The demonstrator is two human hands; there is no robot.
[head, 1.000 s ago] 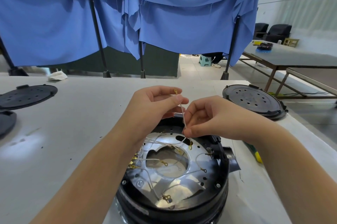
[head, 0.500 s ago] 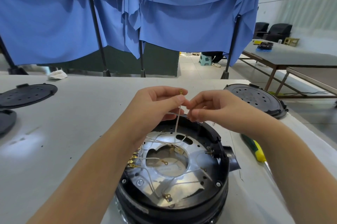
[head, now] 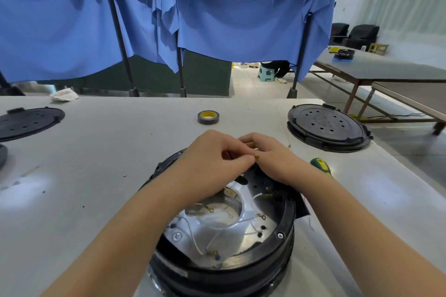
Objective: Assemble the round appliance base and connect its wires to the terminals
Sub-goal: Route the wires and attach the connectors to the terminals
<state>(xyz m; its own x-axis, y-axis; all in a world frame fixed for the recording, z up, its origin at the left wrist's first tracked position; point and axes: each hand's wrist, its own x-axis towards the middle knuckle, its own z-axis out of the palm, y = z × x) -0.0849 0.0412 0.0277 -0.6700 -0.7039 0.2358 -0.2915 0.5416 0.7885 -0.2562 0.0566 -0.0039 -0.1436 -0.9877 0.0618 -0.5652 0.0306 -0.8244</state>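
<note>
I've got the round appliance base (head: 224, 243) sitting on the white table (head: 101, 164) right in front of me, open side up, with its shiny metal plate (head: 217, 231) showing inside the black rim. Thin white wires (head: 193, 236) loop across that plate, each ending in a small brass ring terminal (head: 261, 217). Both hands are together over the far edge of the base. My left hand (head: 212, 159) has its fingers curled, thumb and forefinger pinching a small brass wire end (head: 257, 157) that pokes out at the fingertips. My right hand (head: 272, 156) sits against the left, fingers curled in toward the same spot; I can't tell whether it actually grips the wire. Just right of my right wrist, a green and yellow screwdriver handle (head: 321, 165) lies on the table. Further back, a roll of grey tape with a yellow core (head: 208, 117) stands alone. A black perforated round cover (head: 328, 125) rests at far right, another one (head: 29, 121) at far left. Blue cloth (head: 217, 19) hangs behind.
</note>
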